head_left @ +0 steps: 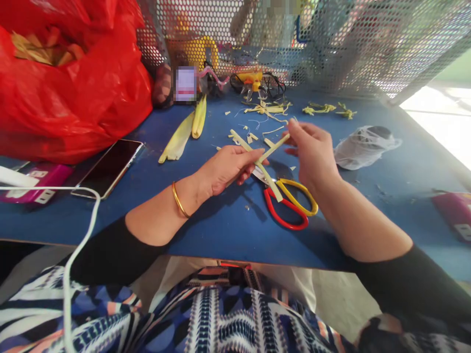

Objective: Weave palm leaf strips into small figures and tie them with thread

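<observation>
In left grip (231, 169), crossed strips (271, 182)

**Both hands pinched, close together**

Your forearms (184, 203) (362, 215) angle inward from either side. Your left hand (235, 167) pinches, its thumb pointing toward your right hand (311, 149), which sits slightly higher, thumb and index finger pinched together, the other fingers loosely curled.

No readable text, labels, brands, numbers or signs.
</observation>
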A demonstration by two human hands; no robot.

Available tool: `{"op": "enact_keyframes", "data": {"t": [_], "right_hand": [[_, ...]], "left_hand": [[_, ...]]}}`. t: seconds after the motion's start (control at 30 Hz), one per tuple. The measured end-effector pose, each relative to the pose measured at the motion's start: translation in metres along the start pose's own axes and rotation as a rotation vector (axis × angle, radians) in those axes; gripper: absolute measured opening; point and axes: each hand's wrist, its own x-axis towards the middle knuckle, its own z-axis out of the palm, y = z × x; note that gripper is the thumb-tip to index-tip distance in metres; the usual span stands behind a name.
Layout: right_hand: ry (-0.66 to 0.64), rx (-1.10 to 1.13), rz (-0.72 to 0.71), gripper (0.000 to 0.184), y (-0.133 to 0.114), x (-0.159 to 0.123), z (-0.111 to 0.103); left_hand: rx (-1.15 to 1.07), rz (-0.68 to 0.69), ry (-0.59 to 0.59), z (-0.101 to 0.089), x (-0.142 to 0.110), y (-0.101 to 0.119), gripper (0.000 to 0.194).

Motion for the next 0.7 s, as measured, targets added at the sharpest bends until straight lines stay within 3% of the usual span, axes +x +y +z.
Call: {"op": "enact_keyframes", "data": {"t": [0.07, 0.13, 0.23, 0.3, 0.37, 0.47, 0.57, 0.7], "right_hand": [[0.049, -0.125, -0.164, 0.035, -0.007, 0.002, -0.005], [-0.067, -0.225, -0.267, 0.032, -0.018, -0.003, -0.005], [-0.301, -0.243, -0.182, 0.03, -0.031, -0.019, 0.002], [-0.352, -0.168, -0.051, 0.026, -0.034, -0.027, 0.007], [-0.327, -0.093, 0.025, 0.022, -0.033, -0.032, 0.011], [-0.248, -0.079, -0.003, 0.02, -0.029, -0.034, 0.014], [-0.207, -0.12, -0.078, 0.021, -0.027, -0.031, 0.014], [-0.09, -0.171, -0.272, 0.02, -0.03, -0.013, 0.0]], "left_hand": [[0.02, -0.006, -0.015, 0.001, -0.001, 0.0, 0.027], [0.078, 0.019, -0.022, 0.002, -0.002, -0.002, 0.029], [0.193, 0.058, -0.041, 0.005, -0.003, -0.004, 0.033], [0.245, 0.075, -0.052, 0.006, -0.004, -0.005, 0.033], [0.271, 0.086, -0.051, 0.008, -0.005, -0.005, 0.031], [0.301, 0.111, -0.078, 0.008, -0.006, -0.005, 0.034], [0.295, 0.112, -0.102, 0.006, -0.005, -0.004, 0.035], [0.069, 0.037, -0.005, -0.004, 0.0, 0.0, 0.027]]}}
